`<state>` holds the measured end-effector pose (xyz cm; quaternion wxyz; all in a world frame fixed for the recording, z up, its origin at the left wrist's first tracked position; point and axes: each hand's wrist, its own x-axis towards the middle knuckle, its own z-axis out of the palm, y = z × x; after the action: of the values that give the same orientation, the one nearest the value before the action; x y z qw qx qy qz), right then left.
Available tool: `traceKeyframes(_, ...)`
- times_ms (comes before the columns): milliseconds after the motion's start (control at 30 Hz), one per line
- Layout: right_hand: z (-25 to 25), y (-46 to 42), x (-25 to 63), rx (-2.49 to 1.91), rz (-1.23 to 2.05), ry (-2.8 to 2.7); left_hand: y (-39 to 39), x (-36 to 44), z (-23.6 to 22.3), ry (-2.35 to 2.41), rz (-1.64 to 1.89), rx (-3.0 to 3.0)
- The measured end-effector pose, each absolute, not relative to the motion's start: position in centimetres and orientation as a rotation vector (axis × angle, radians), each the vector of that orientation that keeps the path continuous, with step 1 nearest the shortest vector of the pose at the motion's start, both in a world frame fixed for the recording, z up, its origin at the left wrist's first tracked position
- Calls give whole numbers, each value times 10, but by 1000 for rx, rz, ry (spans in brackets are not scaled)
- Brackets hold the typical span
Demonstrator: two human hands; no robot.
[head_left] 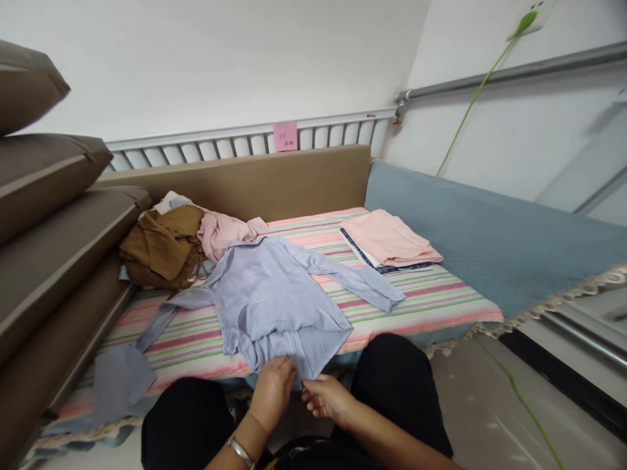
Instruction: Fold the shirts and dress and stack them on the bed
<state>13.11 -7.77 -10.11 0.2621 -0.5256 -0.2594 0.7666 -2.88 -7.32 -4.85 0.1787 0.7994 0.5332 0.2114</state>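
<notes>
"Along the near edge of the striped cover [426, 300], what are the hands doing with that blue shirt [279, 294]?"

"They're close together at its hem, but not touching. The right hand [329, 397] is pinched on the edge of the cloth. The left hand [274, 390] has its fingers bent over the hem just beside it; whether they're closed tight, I can't tell, because the fingertips are partly hidden."

"And where does the shirt lie?"

"Mid-cover, collar toward the backrest [245, 183], hem hanging between the person's knees. One sleeve [357, 281] stretches out to the right, the other trails off to the left."

"So how much is folded?"

"Only the pile on the right, as far as I can see: a pink garment [386, 236] lies flat on top, with white and dark blue edges showing underneath. I can't count the pieces."

"The shirt itself?"

"Spread out, with wrinkles across its lower half. I'd judge it barely begun, since neither sleeve is tucked in."

"What about the left side?"

"Loose and crumpled: a brown garment [164, 245] with a pale pink one [228, 232] against it, and some lighter cloth behind. None of that heap looks folded."
</notes>
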Motion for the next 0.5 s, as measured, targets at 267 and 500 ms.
traceKeyframes(267, -57, -32, 179, -1680, 1240, -1594, -21, -102, -17, 2025, 1064, 1775)
traceKeyframes(500, -16, 12, 208, -1872, 263, -2120, 10, -118, -22, 2225, 683, 1663)
